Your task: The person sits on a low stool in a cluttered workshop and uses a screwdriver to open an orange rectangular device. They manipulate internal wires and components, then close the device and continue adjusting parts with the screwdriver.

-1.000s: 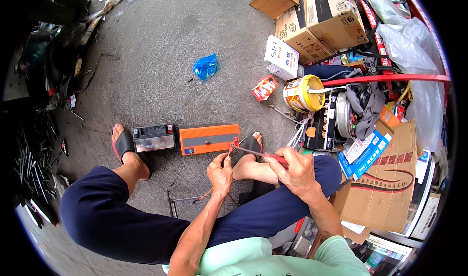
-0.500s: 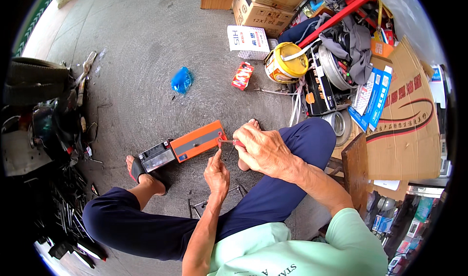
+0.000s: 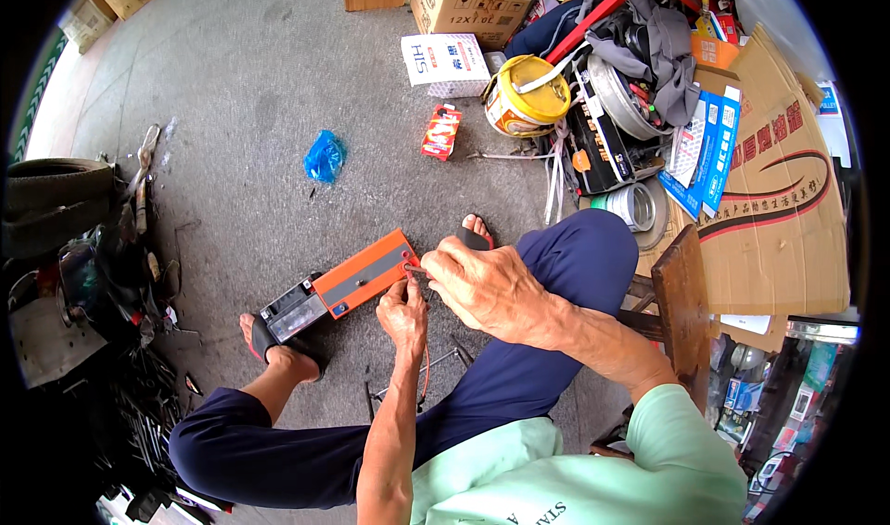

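An orange box (image 3: 380,261) with a grey strip along its top lies slantwise on the floor, its left end against a black battery (image 3: 295,311). My right hand (image 3: 487,287) is closed around a screwdriver whose shaft (image 3: 418,270) reaches left to the red terminals (image 3: 406,257) at the box's right end. Just below those terminals, my left hand (image 3: 403,313) pinches at a thin orange-red wire (image 3: 427,363), which hangs past the palm toward the floor. My left fingertips partly hide the wire's end. The screwdriver's handle is mostly covered by my right fingers.
My feet rest at both ends of the box and battery. Beyond lie a blue plastic bag (image 3: 324,158), a small red carton (image 3: 441,132) and a yellow-lidded bucket (image 3: 528,96). Cardboard (image 3: 779,247) and a wooden stool (image 3: 681,279) stand right; piled tools (image 3: 139,423) lie left.
My left fingers have moved from pointing at the terminals to a pinch beside them. My right hand stays at the box's end with the screwdriver. The whole view has shifted slightly.
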A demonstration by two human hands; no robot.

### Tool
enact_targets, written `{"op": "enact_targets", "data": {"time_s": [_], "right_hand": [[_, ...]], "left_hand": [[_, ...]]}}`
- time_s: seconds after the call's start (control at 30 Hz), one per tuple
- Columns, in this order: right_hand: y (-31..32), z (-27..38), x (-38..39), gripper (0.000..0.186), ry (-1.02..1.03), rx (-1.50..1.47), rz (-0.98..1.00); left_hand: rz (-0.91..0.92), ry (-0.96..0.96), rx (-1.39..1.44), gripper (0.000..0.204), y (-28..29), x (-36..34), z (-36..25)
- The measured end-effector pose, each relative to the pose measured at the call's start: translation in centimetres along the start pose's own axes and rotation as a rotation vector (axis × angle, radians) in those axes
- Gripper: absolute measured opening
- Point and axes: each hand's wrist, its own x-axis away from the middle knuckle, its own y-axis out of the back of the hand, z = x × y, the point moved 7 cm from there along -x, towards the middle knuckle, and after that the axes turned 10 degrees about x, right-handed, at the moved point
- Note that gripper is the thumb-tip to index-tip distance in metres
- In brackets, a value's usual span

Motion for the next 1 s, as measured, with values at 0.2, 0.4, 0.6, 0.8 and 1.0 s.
{"op": "enact_targets", "data": {"time_s": [0.2, 0.4, 0.6, 0.8, 1.0], "right_hand": [[-0.8, -0.3, -0.3, 0.022, -0.102, 0.088, 0.125], [-0.6, -0.3, -1.0, 0.025, -0.093, 0.042, 0.010], [-0.9, -0.5, -1.2, 0.024, -0.113, 0.127, 0.031], [-0.4, -0.7, -1.4, 0.021, -0.153, 0.130, 0.021], [-0.2, -1.2, -1.5, 0.022, -0.183, 0.115, -0.036]], "left_hand": [[-0.020, -0.033, -0.053, 0.020, 0.4, -0.5, 0.2], [-0.016, -0.025, -0.125, 0.020, 0.7, -0.8, 0.2], [-0.025, -0.052, -0.184, 0.019, 0.6, -0.7, -0.6], [-0.027, -0.106, -0.292, 0.016, 0.9, -0.4, -1.7], [-0.024, -0.155, -0.353, 0.016, 0.8, -0.4, -2.4]]}}
